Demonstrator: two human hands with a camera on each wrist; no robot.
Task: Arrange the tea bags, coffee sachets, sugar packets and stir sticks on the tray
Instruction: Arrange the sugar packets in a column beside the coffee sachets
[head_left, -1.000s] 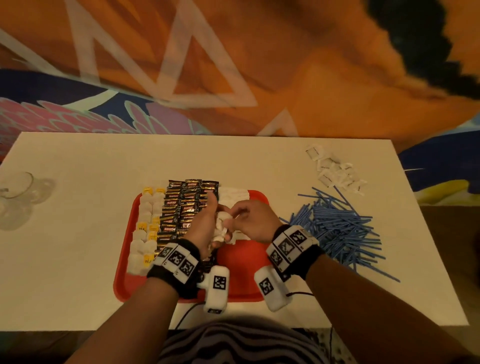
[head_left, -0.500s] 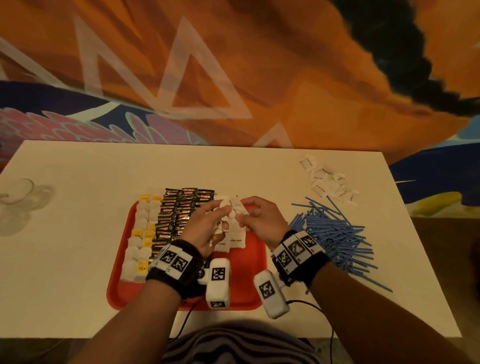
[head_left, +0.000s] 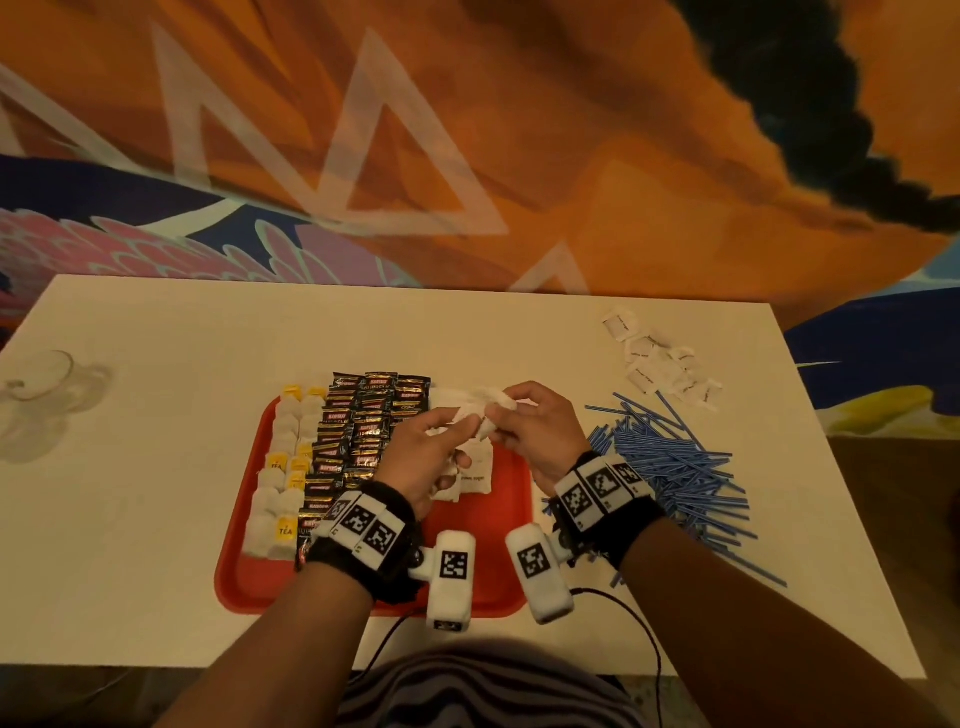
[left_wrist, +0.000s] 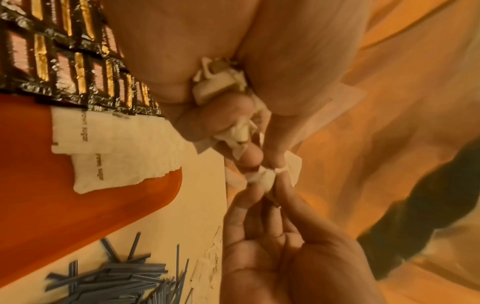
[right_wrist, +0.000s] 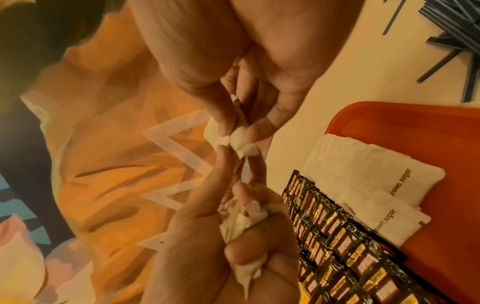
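Overhead, both hands meet above the far middle of a red tray (head_left: 498, 587) that sits on a pale counter (head_left: 156, 519). The left hand (head_left: 423, 460) has its fingers curled around a crumpled bunch of white sugar packets (right_wrist: 242, 219), and its fingertips also pinch one more packet. The right hand (head_left: 537, 434) pinches that same single sugar packet (head_left: 496, 402) between thumb and fingertips, so the two hands grip it together just above the tray.

On the tray, tea bags (head_left: 283, 478) with yellow tags lie in rows along the left side. Beside them, dark coffee sachets (head_left: 363, 421) fill the next rows, touching one another. To the right of the sachets, a few white packets printed "brown sugar" (right_wrist: 371, 195) lie flat on the red surface, overlapping each other, under the hands.

Off the tray to the right, a loose heap of blue stir sticks (head_left: 670, 462) is spread on the counter. Beyond it, near the far right corner, lies a small scatter of more sugar packets (head_left: 660, 364). A clear glass (head_left: 41, 374) stands at the far left edge.
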